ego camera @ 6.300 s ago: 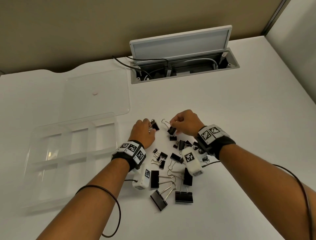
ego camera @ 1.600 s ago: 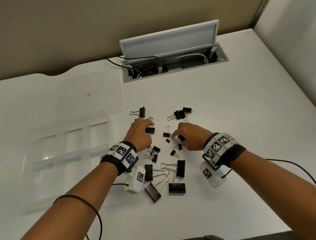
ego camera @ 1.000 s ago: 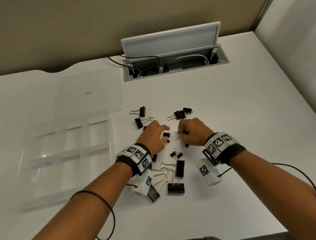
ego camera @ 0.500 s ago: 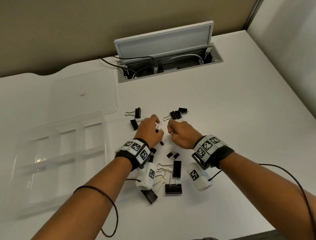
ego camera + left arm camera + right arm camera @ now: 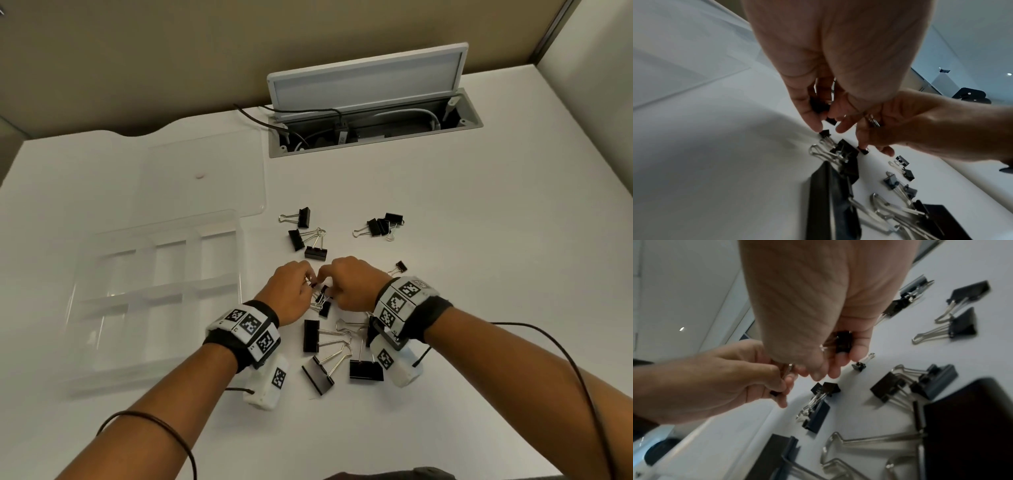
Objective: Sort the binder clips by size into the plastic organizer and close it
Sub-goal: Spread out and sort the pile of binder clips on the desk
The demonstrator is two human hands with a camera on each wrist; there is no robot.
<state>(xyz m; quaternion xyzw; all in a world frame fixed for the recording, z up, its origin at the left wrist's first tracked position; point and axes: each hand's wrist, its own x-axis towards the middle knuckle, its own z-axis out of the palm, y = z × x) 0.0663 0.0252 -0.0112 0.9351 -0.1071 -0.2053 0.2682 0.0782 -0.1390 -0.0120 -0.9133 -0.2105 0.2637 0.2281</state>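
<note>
White desk (image 5: 479, 240) fills most of the head view, with an open cable hatch (image 5: 373, 126) at the upper middle of the frame and the clear plastic organizer (image 5: 85, 329) lying open at the left, its lid (image 5: 205, 164) flat beyond it and its compartments apparently without clips. Both hands meet at the middle of the frame over a knot of the smallest binder clips (image 5: 323, 301). In the left wrist view the left hand (image 5: 291, 294) curls its fingers around a small black clip (image 5: 818, 104) and reaches a fingertip to another tiny clip (image 5: 824, 133) on the desk. In the right wrist view the right hand (image 5: 356, 287) likewise has a small clip (image 5: 842, 341) tucked under its curled fingers. Medium clips lie in two groups above the hands, one at (image 5: 308, 240) and one at (image 5: 383, 226); the large clips (image 5: 342, 356) lie just below the wrists. The step in hand looks like gathering the smallest size before any loading. Next, I would judge, the remaining small clips need to be pinched free of their tangled wire handles, then carried left to one compartment without mixing in a medium clip.
</note>
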